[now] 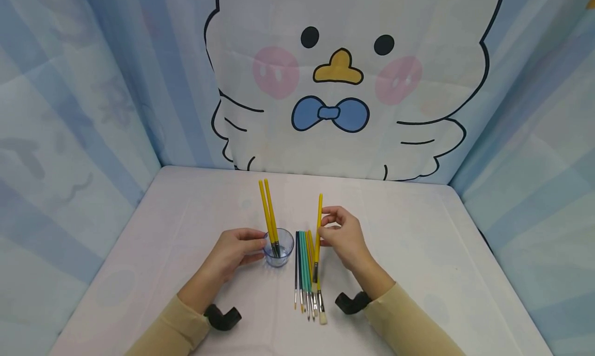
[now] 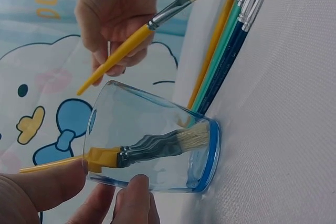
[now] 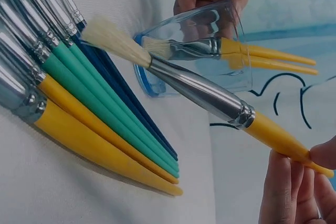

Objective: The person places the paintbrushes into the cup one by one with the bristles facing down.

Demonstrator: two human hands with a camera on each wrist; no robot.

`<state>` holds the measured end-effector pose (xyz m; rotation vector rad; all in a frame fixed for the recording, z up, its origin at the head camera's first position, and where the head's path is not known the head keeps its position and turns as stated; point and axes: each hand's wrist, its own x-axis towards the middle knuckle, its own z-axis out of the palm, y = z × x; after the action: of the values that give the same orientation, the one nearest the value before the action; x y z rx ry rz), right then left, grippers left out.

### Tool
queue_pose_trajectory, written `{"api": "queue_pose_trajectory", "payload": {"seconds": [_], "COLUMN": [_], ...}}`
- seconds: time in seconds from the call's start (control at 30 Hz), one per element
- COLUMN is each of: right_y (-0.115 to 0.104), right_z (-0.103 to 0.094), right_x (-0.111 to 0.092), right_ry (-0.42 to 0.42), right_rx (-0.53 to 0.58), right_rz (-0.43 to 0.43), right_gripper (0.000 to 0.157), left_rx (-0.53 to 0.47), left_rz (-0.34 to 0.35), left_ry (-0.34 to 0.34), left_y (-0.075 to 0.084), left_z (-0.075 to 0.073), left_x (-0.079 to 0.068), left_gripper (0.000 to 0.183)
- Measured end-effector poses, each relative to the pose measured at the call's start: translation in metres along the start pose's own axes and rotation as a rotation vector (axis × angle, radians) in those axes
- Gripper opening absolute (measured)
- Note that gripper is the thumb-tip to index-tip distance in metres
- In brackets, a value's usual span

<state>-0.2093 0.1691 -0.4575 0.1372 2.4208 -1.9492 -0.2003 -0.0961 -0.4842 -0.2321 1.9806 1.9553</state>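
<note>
A clear cup with a blue-tinted base (image 1: 278, 261) stands on the table, steadied by my left hand (image 1: 234, 250), whose thumb is near the rim and fingers along the side. Two yellow-handled paintbrushes (image 1: 268, 211) lean inside it, bristles down, as the left wrist view shows. My right hand (image 1: 344, 237) pinches another yellow-handled paintbrush (image 3: 197, 85) by its handle, bristles pointing down toward me. It has a silver ferrule and pale bristles. Right beneath that brush, a row of paintbrushes (image 1: 303, 263) with dark blue, teal and yellow handles lies on the table, bristles toward me.
The table (image 1: 395, 216) has a pale cloth. Behind it hangs a curtain (image 1: 344, 149) printed with a cartoon duck, and striped blue and white curtains enclose both sides. Black curved pieces (image 1: 223, 317) sit at both wrists, close over the table.
</note>
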Motion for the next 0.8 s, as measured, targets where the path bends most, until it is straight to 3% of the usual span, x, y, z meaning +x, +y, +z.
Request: {"api": "queue_pose_trajectory", "payload": {"seconds": [0.8], "right_y": [-0.022], "right_z": [0.001], "right_x": [0.003], "right_ry": [0.015], "right_rx": [0.046], "right_rz": [-0.157], "right_gripper": [0.040], "left_rx": [0.015], "left_rz": [-0.012], "left_ry": [0.022], "left_y": [0.000], "left_z": [0.001], "left_x": [0.001], "left_gripper": [0.027]}}
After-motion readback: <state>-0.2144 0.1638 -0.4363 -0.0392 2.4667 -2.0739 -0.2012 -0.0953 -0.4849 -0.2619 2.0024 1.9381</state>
